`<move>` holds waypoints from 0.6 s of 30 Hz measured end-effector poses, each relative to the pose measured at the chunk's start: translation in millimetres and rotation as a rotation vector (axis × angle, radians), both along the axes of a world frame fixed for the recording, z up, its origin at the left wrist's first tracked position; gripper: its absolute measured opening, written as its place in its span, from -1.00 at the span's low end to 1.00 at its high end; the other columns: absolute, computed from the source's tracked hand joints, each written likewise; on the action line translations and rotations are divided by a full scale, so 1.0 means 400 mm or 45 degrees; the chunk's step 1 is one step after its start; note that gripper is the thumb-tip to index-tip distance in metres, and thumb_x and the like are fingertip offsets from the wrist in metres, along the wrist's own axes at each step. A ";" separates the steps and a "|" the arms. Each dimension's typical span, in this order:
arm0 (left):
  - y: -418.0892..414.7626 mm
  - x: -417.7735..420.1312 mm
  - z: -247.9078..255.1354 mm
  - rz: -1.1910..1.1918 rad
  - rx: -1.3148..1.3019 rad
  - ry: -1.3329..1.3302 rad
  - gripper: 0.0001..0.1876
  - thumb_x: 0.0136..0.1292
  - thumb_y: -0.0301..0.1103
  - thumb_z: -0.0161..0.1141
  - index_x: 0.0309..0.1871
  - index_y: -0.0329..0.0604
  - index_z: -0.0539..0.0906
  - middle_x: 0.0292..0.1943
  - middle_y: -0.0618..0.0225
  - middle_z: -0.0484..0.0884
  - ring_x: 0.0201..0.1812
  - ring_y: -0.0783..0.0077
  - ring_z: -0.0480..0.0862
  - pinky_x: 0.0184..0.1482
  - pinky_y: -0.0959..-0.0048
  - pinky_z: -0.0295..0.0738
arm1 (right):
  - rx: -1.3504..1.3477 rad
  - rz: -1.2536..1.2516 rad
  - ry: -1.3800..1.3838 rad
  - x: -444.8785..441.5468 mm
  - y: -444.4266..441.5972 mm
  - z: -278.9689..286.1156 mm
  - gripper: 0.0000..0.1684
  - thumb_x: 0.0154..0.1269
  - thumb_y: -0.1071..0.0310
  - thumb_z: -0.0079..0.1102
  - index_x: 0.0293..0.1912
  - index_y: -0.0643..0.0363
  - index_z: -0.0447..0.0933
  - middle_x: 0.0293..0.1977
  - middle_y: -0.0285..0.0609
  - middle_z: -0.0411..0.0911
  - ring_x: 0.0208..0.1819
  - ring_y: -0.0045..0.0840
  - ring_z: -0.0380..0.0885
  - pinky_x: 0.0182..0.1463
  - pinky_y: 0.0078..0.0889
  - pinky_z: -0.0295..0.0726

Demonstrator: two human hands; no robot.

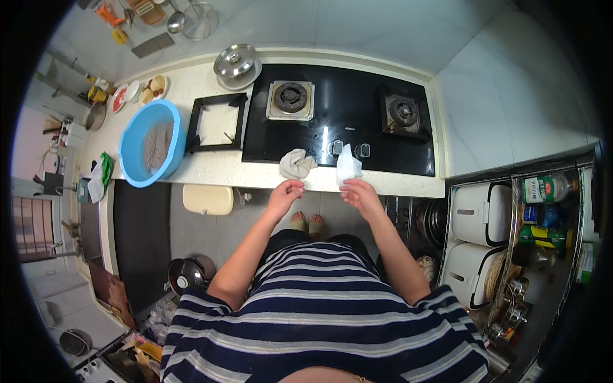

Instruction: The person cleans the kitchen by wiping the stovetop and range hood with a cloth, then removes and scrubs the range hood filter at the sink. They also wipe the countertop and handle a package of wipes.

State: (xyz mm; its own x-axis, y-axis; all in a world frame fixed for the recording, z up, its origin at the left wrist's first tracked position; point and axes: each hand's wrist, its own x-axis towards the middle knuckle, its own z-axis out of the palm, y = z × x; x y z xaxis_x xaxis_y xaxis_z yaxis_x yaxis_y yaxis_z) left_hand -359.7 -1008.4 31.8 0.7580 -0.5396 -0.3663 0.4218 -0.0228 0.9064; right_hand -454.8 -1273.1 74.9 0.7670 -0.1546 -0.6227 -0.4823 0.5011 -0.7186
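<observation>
At the counter's front edge a white wipe or tissue [349, 165] stands crumpled against my right hand [358, 195], its lower end at my fingertips. My left hand [286, 195] has its fingers curled near a crumpled beige cloth [297, 164]; whether it holds anything cannot be made out. Behind both lies a black glass gas hob [335, 110] with two burners. The left burner [290, 98] has no pan support around it, while a black one surrounds the right burner [403, 112]. Another square pan support [193, 123] rests on the counter left of the hob.
A blue plastic basin [125, 148] with a striped cloth [159, 143] sits on the counter at left. A lidded steel pot [234, 61] stands behind the hob's left corner. Plates of food [155, 89] are at the back left. A wire shelf [512, 210] stands at right.
</observation>
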 end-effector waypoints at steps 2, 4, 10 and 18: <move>-0.027 0.013 -0.009 -0.086 0.081 -0.033 -0.81 0.37 -0.41 0.25 -0.02 -0.29 0.64 -0.19 0.35 0.71 -0.16 0.55 0.64 0.01 0.53 0.54 | 0.025 -0.119 0.039 -0.063 -0.007 0.011 -0.70 0.44 0.37 0.10 0.10 0.26 0.52 -0.16 -0.11 0.68 -0.20 -0.48 0.67 -0.12 -0.45 0.67; -0.046 0.032 -0.028 -0.236 0.155 -0.127 -0.87 0.33 -0.41 0.30 -0.14 -0.27 0.69 -0.24 0.41 0.70 -0.18 0.59 0.62 -0.01 0.55 0.52 | 0.095 -0.240 0.044 -0.120 -0.018 0.002 -0.72 0.42 0.38 0.11 0.06 0.24 0.53 -0.19 -0.12 0.69 -0.23 -0.52 0.67 -0.16 -0.48 0.68; -0.126 0.046 0.029 -0.470 0.151 -0.162 -0.88 0.28 -0.50 0.26 -0.14 -0.22 0.72 -0.29 0.50 0.69 -0.24 0.65 0.57 -0.11 0.60 0.48 | 0.112 -0.431 0.136 -0.186 -0.052 -0.035 -0.71 0.41 0.40 0.08 0.08 0.22 0.53 -0.16 -0.10 0.69 -0.19 -0.45 0.67 -0.09 -0.39 0.68; -0.138 0.084 0.028 -0.129 0.250 -0.460 -0.78 0.24 -0.45 0.25 -0.05 -0.20 0.71 -0.18 0.35 0.72 -0.20 0.53 0.65 -0.06 0.53 0.54 | -0.051 -0.227 -0.081 0.001 -0.111 0.055 -0.72 0.43 0.39 0.07 0.08 0.23 0.52 -0.12 -0.09 0.67 -0.16 -0.45 0.66 -0.08 -0.42 0.67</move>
State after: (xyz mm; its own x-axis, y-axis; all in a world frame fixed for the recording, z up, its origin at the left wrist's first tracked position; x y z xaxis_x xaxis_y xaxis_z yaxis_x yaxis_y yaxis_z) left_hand -326.3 -1063.7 43.0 0.8033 -0.5644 -0.1900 0.0644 -0.2349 0.9699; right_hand -454.3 -1317.5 97.1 0.7630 -0.3156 -0.5642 -0.3410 0.5449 -0.7660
